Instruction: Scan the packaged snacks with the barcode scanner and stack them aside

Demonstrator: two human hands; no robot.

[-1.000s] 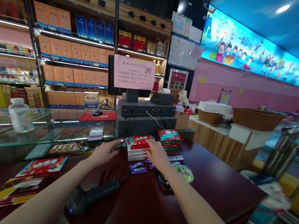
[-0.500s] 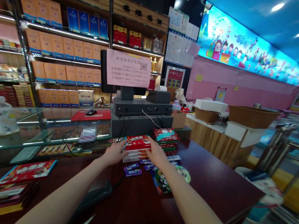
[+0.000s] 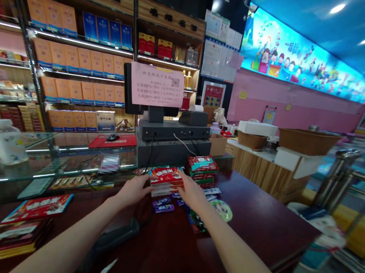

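Dark wood shop counter (image 3: 262, 207): stack of red packets (image 3: 165, 177) lies between the hands, long axis side to side. Right hand (image 3: 190, 192) open, fingertips on the stack's right end; left hand (image 3: 132, 190) open, just beside the left end, nearer the counter's edge; neither grips.

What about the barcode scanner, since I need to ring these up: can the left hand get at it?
Probably yes: the barcode scanner lies on the dark counter close behind the left hand, under its forearm, with nothing in between.
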